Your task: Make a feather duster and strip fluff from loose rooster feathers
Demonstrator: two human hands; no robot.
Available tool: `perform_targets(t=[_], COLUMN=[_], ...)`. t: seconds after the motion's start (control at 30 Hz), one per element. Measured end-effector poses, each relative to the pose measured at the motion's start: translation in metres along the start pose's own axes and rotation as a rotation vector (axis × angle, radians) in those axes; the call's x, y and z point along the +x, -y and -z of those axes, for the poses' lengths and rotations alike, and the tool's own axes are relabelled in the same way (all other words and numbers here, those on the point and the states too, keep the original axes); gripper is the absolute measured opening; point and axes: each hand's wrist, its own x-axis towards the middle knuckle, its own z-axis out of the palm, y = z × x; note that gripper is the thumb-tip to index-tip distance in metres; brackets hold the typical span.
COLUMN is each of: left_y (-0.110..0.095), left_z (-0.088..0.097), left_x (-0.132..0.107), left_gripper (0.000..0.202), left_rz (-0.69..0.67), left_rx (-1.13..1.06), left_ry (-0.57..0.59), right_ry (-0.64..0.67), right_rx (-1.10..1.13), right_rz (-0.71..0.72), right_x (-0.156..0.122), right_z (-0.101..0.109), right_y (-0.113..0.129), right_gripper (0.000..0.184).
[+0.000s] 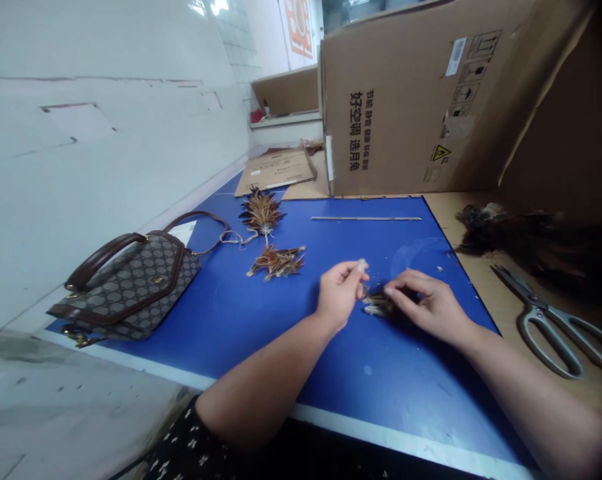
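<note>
My left hand (339, 293) is closed in a pinch, with a small whitish tuft (362, 265) showing at its fingertips. Just to its right, my right hand (427, 301) has its thumb and fingers pressed together. Whatever lies between those fingertips is too small to make out. Several short brown and pale feathers (375, 306) lie on the blue tabletop beside and under the right fingertips. Farther left rests a loose pile of brown feathers (277, 263). Behind it lies a bound bunch of brown and black feathers (261, 215) on a stem with string.
A patterned handbag (145, 288) stands at the left. A thin stick (365, 219) lies toward the back. Scissors (543, 313) and dark feathers (535, 233) are on cardboard at the right. A large cardboard box (405, 113) rises behind, near flattened cardboard (275, 171).
</note>
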Motion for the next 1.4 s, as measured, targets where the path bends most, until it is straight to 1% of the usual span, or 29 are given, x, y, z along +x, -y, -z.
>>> perform_targets(t=[0.07,0.1,0.17,0.23,0.3,0.4,0.5,0.57,0.63,0.7,0.73,0.87,0.93,1.1,1.2,1.4], left_y=[0.001,0.002,0.006,0.010,0.011,0.009,0.009,0.011,0.013,0.016,0.017,0.022,0.024,0.025,0.025,0.028], left_z=[0.005,0.007,0.010,0.012,0.012,0.012,0.010,0.006,0.001,-0.003,-0.006,-0.011,-0.012,-0.013,-0.014,-0.013], left_x=[0.007,0.009,0.012,0.012,0.011,0.010,0.009,0.006,0.001,-0.006,-0.009,-0.014,-0.013,-0.013,-0.014,-0.015], left_gripper=[0.036,0.034,0.030,0.027,0.026,0.025,0.026,0.028,0.033,0.038,0.039,0.037,0.035,0.033,0.033,0.035], left_rz=[-0.076,-0.117,-0.214,-0.315,-0.387,-0.407,-0.356,-0.253,-0.117,-0.011,0.019,0.056,0.065,0.118,0.116,0.104], left_rx=[0.050,0.081,0.151,0.222,0.281,0.299,0.249,0.183,0.109,0.051,0.023,-0.087,-0.140,-0.272,-0.275,-0.176], left_ry=[-0.081,-0.105,-0.123,-0.116,-0.102,-0.097,-0.085,-0.042,0.023,0.088,0.116,0.193,0.211,0.202,0.234,0.269], right_ry=[0.214,0.290,0.358,0.365,0.327,0.168,-0.002,-0.060,-0.092,-0.118,-0.124,-0.128,-0.139,-0.189,-0.192,-0.192], right_rx=[-0.055,-0.104,-0.211,-0.266,-0.228,-0.066,0.132,0.267,0.366,0.418,0.434,0.483,0.507,0.551,0.552,0.566], right_rz=[0.046,0.068,0.091,0.086,0.056,-0.044,-0.227,-0.344,-0.407,-0.423,-0.424,-0.424,-0.419,-0.403,-0.403,-0.420], right_x=[-0.001,-0.001,-0.002,-0.002,-0.002,-0.001,0.000,0.001,0.001,0.001,0.001,0.000,0.000,-0.001,0.000,0.002], right_z=[0.000,-0.001,-0.004,-0.007,-0.009,-0.007,-0.004,-0.002,-0.002,-0.003,-0.004,-0.007,-0.010,-0.015,-0.016,-0.013], right_y=[0.001,0.001,0.000,-0.002,-0.006,-0.010,-0.010,-0.008,-0.005,-0.004,-0.004,-0.004,-0.004,-0.003,-0.003,-0.001], right_gripper=[0.014,0.013,0.012,0.013,0.017,0.019,0.025,0.031,0.035,0.036,0.036,0.039,0.040,0.042,0.042,0.047])
